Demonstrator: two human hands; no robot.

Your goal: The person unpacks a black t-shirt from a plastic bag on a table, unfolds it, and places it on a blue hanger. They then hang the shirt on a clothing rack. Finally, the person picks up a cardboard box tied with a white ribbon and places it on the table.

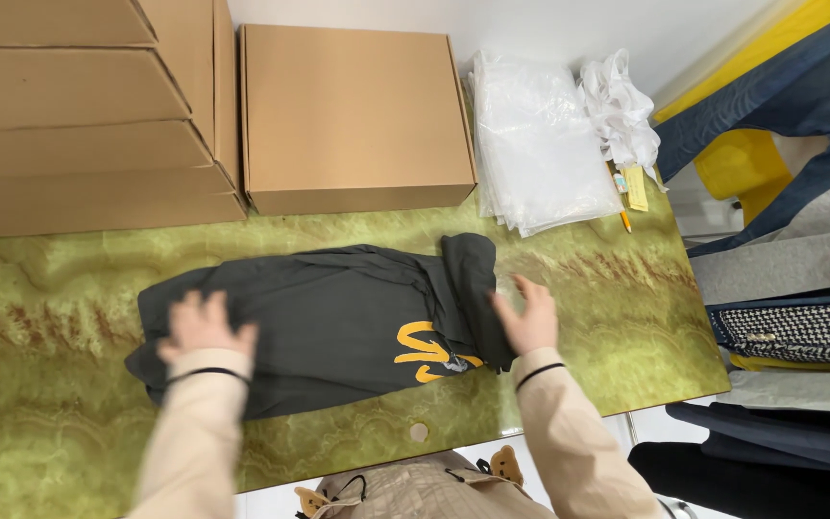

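Cream sleeves rise from the lower edge of the frame to both hands. Left hand (202,327) lies flat and open on the dark grey garment (329,322), blurred; right hand (528,317) is open too, fingers spread, at the garment's folded right end, gripping nothing. That garment sprawls across the middle of the green marbled table (626,317). Its doubled-over right flap looks loose and could slide open, since neither hand pins it.
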